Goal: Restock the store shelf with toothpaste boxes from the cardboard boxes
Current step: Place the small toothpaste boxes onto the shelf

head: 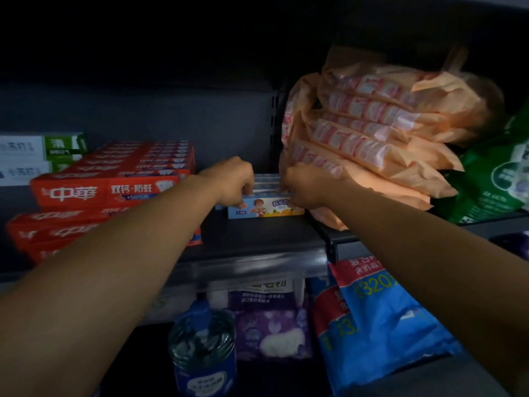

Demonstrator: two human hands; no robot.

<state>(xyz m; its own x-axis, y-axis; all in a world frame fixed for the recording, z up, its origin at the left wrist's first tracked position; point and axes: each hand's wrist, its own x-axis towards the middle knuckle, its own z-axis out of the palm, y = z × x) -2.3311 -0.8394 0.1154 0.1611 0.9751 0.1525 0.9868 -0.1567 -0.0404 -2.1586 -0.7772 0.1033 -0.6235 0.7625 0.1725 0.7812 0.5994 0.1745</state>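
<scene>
Hands [263, 186] grip toothpaste box [264, 207] ends, its length lying left-right.

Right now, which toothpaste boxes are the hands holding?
The light blue boxes with a cartoon child, gripped by left hand and right hand; the red boxes lie untouched.

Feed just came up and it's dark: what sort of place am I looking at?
Most likely a shop aisle: a metal display shelf stacked with red toothpaste boxes, orange packets piled beside them, and bagged goods on the tier below.
</scene>
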